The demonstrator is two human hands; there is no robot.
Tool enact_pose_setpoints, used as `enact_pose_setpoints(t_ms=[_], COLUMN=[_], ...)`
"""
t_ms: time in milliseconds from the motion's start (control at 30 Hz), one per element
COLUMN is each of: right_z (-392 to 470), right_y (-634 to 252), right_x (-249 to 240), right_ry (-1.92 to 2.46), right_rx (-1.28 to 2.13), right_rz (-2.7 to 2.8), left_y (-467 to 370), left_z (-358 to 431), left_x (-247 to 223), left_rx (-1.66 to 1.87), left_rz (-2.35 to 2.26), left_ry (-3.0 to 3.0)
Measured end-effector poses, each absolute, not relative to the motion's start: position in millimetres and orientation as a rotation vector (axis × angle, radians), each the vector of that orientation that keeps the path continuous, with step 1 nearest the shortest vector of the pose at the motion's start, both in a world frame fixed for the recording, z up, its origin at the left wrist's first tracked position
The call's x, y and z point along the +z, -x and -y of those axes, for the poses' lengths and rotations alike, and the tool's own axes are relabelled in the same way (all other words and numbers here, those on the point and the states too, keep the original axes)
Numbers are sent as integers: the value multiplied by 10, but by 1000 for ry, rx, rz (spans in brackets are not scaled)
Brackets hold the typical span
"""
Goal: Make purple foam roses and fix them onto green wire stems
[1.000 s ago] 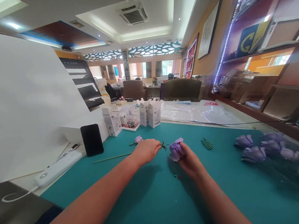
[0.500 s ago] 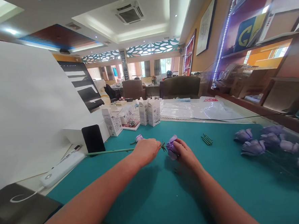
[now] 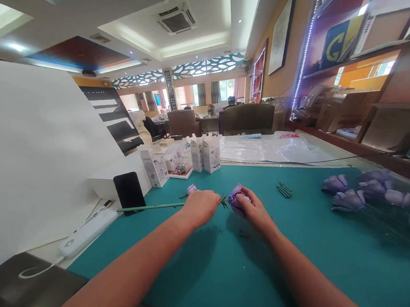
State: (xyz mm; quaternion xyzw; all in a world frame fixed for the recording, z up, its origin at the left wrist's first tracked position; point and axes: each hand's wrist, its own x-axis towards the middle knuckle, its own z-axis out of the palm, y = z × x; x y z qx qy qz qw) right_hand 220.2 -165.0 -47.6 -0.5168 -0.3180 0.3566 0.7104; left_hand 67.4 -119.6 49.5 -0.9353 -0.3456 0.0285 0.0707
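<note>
My left hand (image 3: 202, 206) is closed around a green flower stem (image 3: 156, 206), which runs out leftward, level above the mat. Small green sepals (image 3: 223, 201) show between that hand and a purple artificial rose head (image 3: 236, 200). The fingers of my right hand (image 3: 253, 210) wrap the rose head from the right side. Whether stem and bloom are joined I cannot tell. Just behind my left hand a smaller lilac rosebud (image 3: 191, 188) lies on the green mat (image 3: 184, 266). Beneath the rose, tiny dark bits (image 3: 244, 234) lie on the mat.
To the right are a bunch of green stem pieces (image 3: 284, 190) and several purple roses (image 3: 348, 200). White boxes (image 3: 211, 154) and a small tray (image 3: 181, 174) stand at the back. A black phone (image 3: 129, 193) leans at left, beside a white power strip (image 3: 88, 232).
The fingers of my right hand have shifted slightly on the rose head, which has turned a little. My left hand keeps its place on the stem.
</note>
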Motion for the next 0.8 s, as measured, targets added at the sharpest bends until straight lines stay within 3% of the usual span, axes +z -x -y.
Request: enact_pose_setpoints(t_ms=[800], right_z=[1594], right_y=[-2245], right_x=[-562], right_ry=[1103], right_rx=[803], right_rz=[678], left_y=[-693], left_z=[1144], left_x=[304], left_rx=[8], left_rz=[1042], left_ry=[2793])
